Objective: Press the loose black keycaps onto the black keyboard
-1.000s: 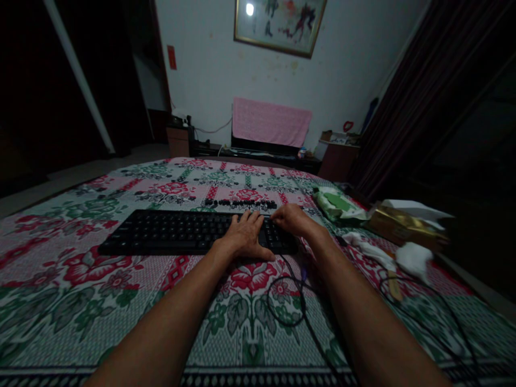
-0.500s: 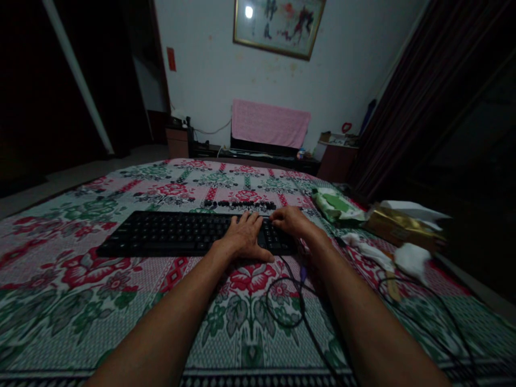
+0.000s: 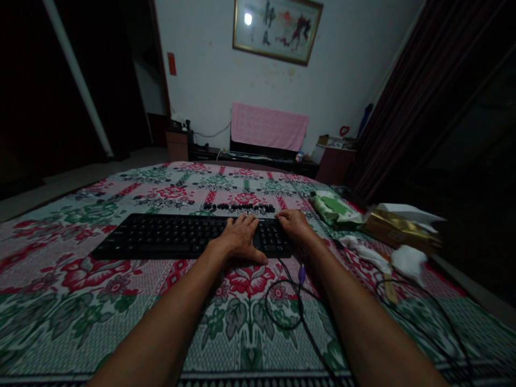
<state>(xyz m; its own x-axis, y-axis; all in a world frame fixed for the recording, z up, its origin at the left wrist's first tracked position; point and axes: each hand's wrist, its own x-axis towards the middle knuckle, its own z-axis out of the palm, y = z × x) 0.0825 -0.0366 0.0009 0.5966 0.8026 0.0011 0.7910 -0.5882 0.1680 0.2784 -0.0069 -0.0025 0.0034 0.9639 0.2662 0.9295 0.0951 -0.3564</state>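
Observation:
A black keyboard lies flat on the patterned cloth. My left hand rests on it, fingers spread toward the back edge and thumb stretched out past the front edge. At the keyboard's right end, my right hand has its fingers bent and pinched together over the number pad's far corner. Whatever is between those fingertips is hidden. Just behind the keyboard runs a row of small black pieces that look like keycaps. The keyboard's cable, with a purple plug, loops in front, between my forearms.
To the right lie a green-and-white packet, a gold box with white paper, crumpled white tissue and a flat wooden stick. The floral cloth covers the table. Beyond it, a pink towel hangs over a screen.
My right hand has shifted slightly outward, showing more of the number pad; its fingers stay pinched. The keyboard and my left hand appear a little further left. The view has tilted slightly up.

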